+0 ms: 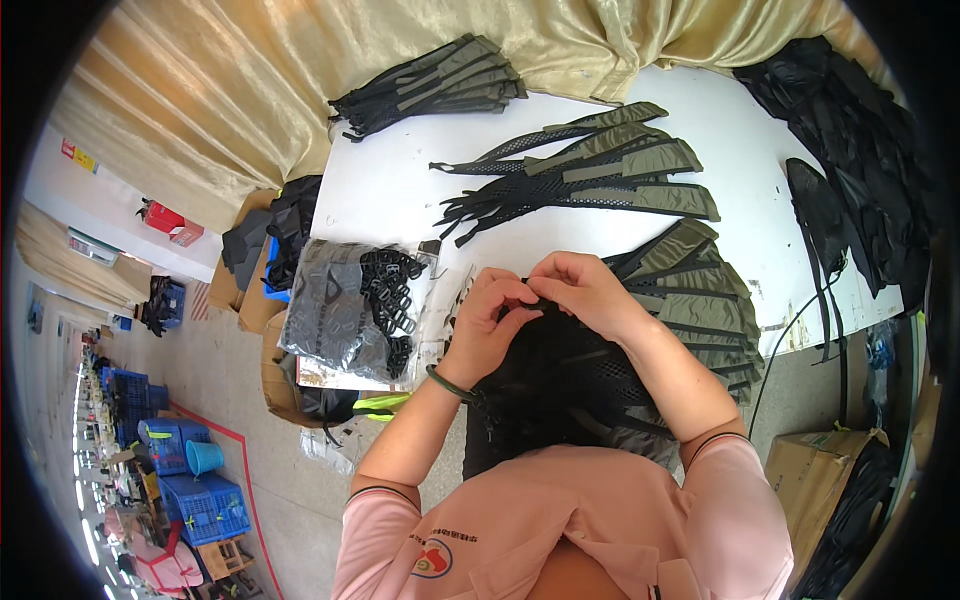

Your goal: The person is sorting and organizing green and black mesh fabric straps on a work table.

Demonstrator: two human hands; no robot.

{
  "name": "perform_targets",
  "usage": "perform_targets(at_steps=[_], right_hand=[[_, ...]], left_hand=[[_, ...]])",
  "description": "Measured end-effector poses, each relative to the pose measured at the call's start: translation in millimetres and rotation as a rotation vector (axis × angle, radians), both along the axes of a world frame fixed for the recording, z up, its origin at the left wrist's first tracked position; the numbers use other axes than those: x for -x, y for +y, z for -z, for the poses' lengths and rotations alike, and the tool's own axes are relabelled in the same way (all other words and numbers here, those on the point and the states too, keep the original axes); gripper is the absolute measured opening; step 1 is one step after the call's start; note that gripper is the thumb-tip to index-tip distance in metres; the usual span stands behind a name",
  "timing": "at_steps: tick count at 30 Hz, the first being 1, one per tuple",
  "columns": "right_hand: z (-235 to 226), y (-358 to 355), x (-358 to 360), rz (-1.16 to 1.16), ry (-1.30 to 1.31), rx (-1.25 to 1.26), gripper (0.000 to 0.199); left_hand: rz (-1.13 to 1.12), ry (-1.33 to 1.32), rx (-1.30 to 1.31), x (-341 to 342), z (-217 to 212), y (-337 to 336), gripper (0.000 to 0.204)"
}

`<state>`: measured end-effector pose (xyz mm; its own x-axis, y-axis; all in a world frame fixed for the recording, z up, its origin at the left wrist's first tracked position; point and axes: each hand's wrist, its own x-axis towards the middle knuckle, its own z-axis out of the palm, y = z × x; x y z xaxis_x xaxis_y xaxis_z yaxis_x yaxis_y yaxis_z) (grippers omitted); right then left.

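Note:
My left hand (494, 322) and my right hand (582, 292) meet over the near edge of the white table (385, 180). Both are closed, fingertips pinching a small black strap end (532, 297); its exact shape is mostly covered by the fingers. Below and to the right spreads a fan of black mesh straps with olive-green ends (700, 305), its black part lying under my forearms and against my lap. Just left of my left hand, black plastic buckles (392, 300) lie in and on a clear plastic bag (325, 315).
A second fan of straps (640, 155) lies farther back, and another bundle (450, 85) rests by the gold curtain (230, 90). Black bags or fabric (840, 150) heap at the right. Cardboard boxes (275, 365) stand left of the table; another carton (815, 470) stands lower right.

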<state>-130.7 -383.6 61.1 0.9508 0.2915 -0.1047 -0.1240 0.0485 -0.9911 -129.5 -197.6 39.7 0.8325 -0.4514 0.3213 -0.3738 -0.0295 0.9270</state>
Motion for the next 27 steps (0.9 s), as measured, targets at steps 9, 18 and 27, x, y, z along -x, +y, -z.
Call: perform_targets(at_steps=[9,18,27], right_hand=[[43.0,-34.4,-100.6,0.254,-0.608,0.622,0.014],[90.5,-59.5,-196.1,0.08,-0.646,1.37,0.018],[-19.6,-100.0,-123.4,-0.033,-0.764,1.199,0.016]], left_hand=[[0.1,0.28,-0.173,-25.7,7.0,29.8,0.038],[-0.337,-0.493,-0.767,-168.3,69.7,-3.0,0.044],[0.148,0.153,-0.559,-167.3,32.4,4.4,0.017]])
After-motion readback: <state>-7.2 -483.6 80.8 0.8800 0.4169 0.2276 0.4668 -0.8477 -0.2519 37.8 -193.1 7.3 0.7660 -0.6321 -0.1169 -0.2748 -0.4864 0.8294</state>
